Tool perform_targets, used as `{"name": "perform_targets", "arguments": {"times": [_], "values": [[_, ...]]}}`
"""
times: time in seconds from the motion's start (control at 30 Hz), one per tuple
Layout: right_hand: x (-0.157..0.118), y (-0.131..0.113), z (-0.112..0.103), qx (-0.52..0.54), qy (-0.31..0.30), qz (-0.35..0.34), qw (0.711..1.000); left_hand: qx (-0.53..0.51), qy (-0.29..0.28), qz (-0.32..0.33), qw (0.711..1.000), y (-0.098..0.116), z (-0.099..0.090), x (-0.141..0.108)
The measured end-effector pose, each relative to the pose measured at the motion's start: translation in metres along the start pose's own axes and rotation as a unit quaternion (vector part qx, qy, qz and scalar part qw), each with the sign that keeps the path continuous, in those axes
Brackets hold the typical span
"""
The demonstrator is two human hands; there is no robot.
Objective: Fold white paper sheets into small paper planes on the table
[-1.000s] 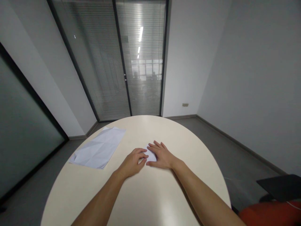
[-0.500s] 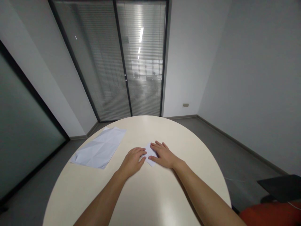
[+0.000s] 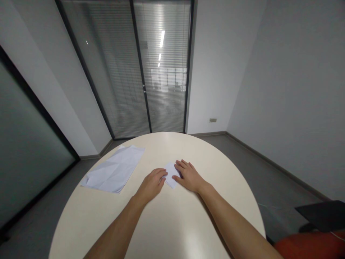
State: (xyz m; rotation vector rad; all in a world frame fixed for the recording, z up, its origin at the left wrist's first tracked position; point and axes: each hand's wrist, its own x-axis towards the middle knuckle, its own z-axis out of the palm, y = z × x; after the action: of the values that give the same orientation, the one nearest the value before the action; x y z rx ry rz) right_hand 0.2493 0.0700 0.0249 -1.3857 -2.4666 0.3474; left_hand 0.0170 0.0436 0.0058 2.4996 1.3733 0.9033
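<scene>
A small folded white paper (image 3: 170, 175) lies on the round cream table (image 3: 167, 223), between my two hands. My left hand (image 3: 153, 183) is at its left edge, thumb and fingers closed together on that edge. On the paper's right side rests my right hand (image 3: 188, 176), palm down with its fingers apart and its thumb on the paper. Larger creased white sheets (image 3: 115, 169) lie at the table's left side, away from both hands.
Beyond the table's far edge stand glass panels with blinds (image 3: 164, 100). At the lower right are a dark flat object (image 3: 323, 215) and something red (image 3: 309, 246), beside the table.
My right hand has shifted slightly right and up, showing more of the small paper. My left thumb has drawn closer to its fingers.
</scene>
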Motion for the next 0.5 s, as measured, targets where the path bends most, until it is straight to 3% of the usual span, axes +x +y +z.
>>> {"name": "perform_targets", "arguments": {"times": [0.33,0.5], "values": [[0.0015,-0.0012,-0.0029,0.012,0.079,-0.056,0.995,0.019,-0.046,0.040,0.998,0.0040,-0.0075,-0.0047],[0.0014,-0.0054,-0.0065,0.012,0.078,-0.053,0.995,0.033,-0.054,0.025,0.998,0.0047,-0.0073,-0.0037]]}}
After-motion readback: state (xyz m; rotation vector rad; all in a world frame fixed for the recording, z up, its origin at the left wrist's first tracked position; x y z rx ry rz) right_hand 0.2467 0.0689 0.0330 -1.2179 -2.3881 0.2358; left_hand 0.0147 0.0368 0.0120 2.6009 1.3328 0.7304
